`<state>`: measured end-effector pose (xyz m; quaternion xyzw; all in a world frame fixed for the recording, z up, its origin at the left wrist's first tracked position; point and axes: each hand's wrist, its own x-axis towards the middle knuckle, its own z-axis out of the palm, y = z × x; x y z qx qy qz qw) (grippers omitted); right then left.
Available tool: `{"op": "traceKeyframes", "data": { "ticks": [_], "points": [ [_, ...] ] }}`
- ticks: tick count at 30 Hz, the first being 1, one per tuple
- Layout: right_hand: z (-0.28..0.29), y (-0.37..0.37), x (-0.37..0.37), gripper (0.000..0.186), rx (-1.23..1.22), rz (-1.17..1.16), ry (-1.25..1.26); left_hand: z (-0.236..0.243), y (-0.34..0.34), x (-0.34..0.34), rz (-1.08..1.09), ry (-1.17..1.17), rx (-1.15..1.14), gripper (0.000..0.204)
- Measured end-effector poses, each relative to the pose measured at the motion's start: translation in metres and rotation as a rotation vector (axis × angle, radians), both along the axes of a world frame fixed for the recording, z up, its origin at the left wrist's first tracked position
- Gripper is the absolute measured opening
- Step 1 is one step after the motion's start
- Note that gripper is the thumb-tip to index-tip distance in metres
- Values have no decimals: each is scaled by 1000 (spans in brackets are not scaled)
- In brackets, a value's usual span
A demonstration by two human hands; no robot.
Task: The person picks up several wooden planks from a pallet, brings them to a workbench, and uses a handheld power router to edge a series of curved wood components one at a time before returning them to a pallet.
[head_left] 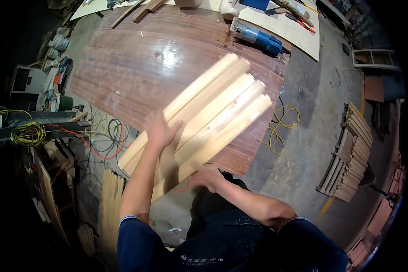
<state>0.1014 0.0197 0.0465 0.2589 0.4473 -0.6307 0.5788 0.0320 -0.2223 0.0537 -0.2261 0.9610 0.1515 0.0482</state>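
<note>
**One brown tabletop [122, 77], with a bundle of pale slats [208, 120] held aslant over its near edge**

A grey concrete floor [303, 99] spreads around the table. A pale sheet [301, 43] lies at the tabletop's far right corner, with tools on it. The bundle, several long wooden slats side by side, slants from near left to far right: its far end is above the tabletop, its near end out past the edge. Whether its underside touches the table cannot be told.

On the floor to the right stands a stack of similar slats [356, 152]; more pale slats [109, 208] are at lower left, beyond the left forearm.

The left hand [161, 129] clasps the bundle's left side, thumb lying over the top face. The right hand [208, 177] is at the lower right side, fingers bent and partly hidden at the edge; how firmly it is closed cannot be told.

A blue power tool [258, 38] lies on its side near the far right of the tabletop. A yellow cable coil [28, 134] hangs at far left. Smallest is a red-handled tool [308, 27] on the pale sheet.
</note>
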Motion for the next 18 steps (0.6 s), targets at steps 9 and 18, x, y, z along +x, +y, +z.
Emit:
{"op": "traceKeyframes", "data": {
  "ticks": [9,18],
  "points": [
    [-38,-60,-6,63,-233,-245,-511,-4,5,-88,-475,123,23,89],
    [-47,-100,-50,61,-218,-334,-397,-13,25,-153,-645,136,56,100]
  ]
}}
